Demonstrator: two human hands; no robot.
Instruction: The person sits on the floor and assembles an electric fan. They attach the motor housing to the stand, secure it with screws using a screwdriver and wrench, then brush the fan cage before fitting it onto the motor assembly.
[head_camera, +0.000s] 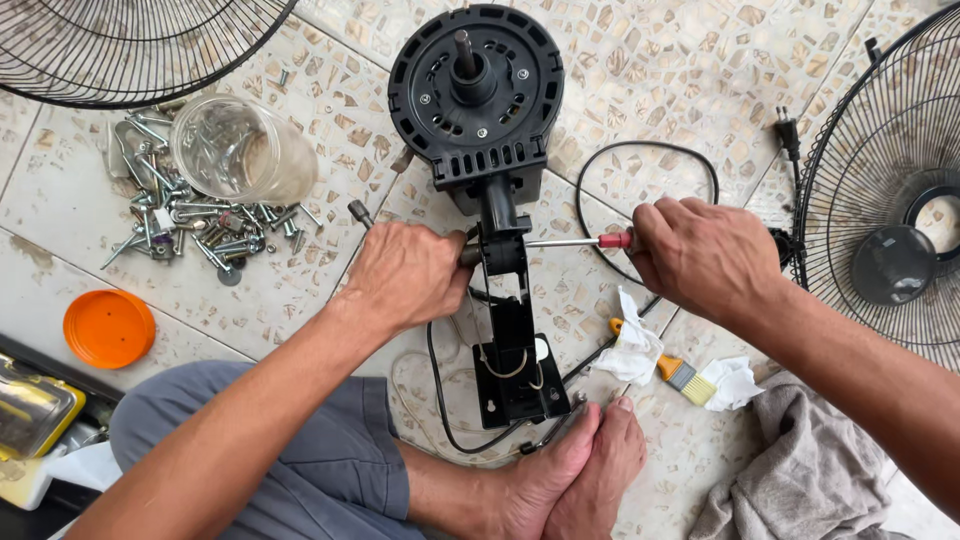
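Screwdriver (580, 241) work at the neck of a black fan motor housing (476, 85), which lies face up on the tiled floor (660, 70) with its stand bracket (515, 350) pointing toward the person's feet (580, 470). The right hand (700, 255) has a full closed grip around the red-handled driver, its shaft running level into the side of the neck joint (503, 245). The left hand (405, 272) is wrapped tight on the opposite side of that joint, holding what looks like a nut or bolt end, though the fingers hide it. Doing this well seems to call for keeping the shaft square to the screw, pressing inward while turning, and letting the left hand resist the twist. The feet bracing the bracket should stay put. Loose screws (190, 225) lie beside a tipped clear jar (240, 150), well apart from the joint.
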